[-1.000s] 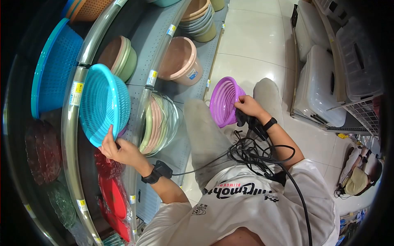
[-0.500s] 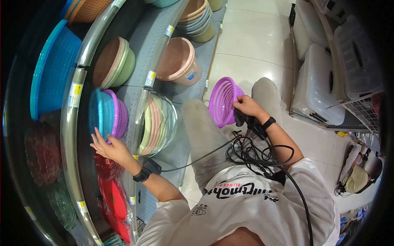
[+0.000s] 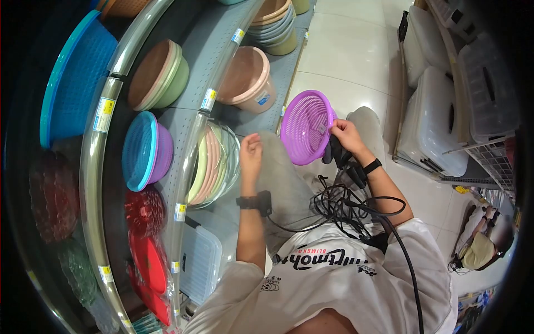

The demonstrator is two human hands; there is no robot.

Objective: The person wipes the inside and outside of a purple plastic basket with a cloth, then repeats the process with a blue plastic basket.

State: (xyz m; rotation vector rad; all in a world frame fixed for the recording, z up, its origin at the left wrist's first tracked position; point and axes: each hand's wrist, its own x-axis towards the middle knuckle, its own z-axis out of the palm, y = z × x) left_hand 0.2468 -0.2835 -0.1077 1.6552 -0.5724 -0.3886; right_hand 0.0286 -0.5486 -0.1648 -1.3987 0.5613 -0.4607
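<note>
My right hand (image 3: 346, 136) pinches the rim of a purple perforated basket (image 3: 303, 128), which is tilted with its inside toward me. A black item (image 3: 335, 153) hangs just below that hand. My left hand (image 3: 251, 155) is raised over my left leg, beside the shelf. Its fingers are curled together and nothing shows in them. On the shelf to the left, a blue basket (image 3: 139, 150) sits nested with a purple basket (image 3: 162, 153). Tangled black cables (image 3: 345, 203) lie over my lap.
Stacked bowls (image 3: 158, 75), a pink bucket (image 3: 247, 78) and wrapped pastel basins (image 3: 211, 167) stand on the left shelves. Red trays (image 3: 149, 261) are lower left. Clear storage boxes (image 3: 434, 122) line the right side. Another person (image 3: 481, 239) is at the lower right.
My left hand has moved right, away from the shelved baskets, and its fingers have curled. The blue basket now sits more squarely over the shelved purple one. The held basket has turned slightly.
</note>
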